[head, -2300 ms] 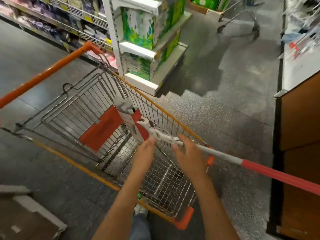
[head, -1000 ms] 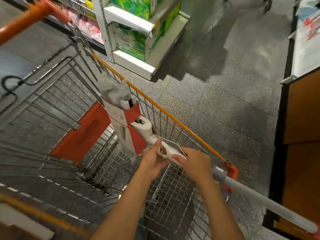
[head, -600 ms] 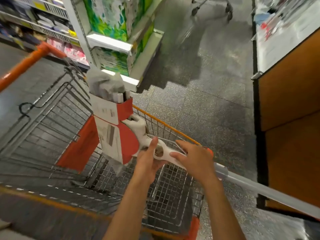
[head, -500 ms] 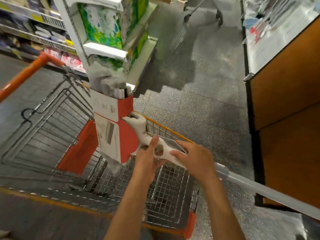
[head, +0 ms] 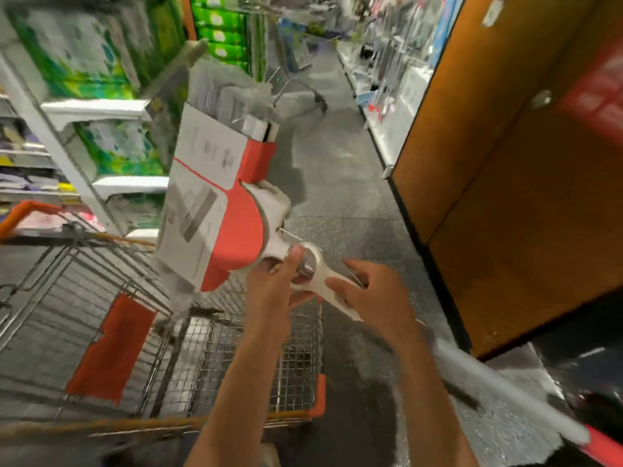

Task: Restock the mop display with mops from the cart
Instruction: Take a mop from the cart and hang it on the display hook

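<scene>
A mop (head: pixel 219 203) with a red and white card sleeve round its grey head is held up above the wire cart (head: pixel 141 332). My left hand (head: pixel 273 288) grips the white plastic neck just below the head. My right hand (head: pixel 374 298) grips the same neck a little further down. The grey pole (head: pixel 499 392) runs back to the lower right and ends in a red grip. The cart's basket looks bare apart from its red seat flap.
An orange wooden panel (head: pixel 505 197) stands close on the right. White shelves (head: pixel 97 109) with green packs stand at the left. The grey aisle floor (head: pixel 330 170) runs ahead, with another cart (head: pixel 300 92) further down it.
Both hands lifted the mop head up out of the cart and higher, and the view swung up toward the aisle and the orange panel.
</scene>
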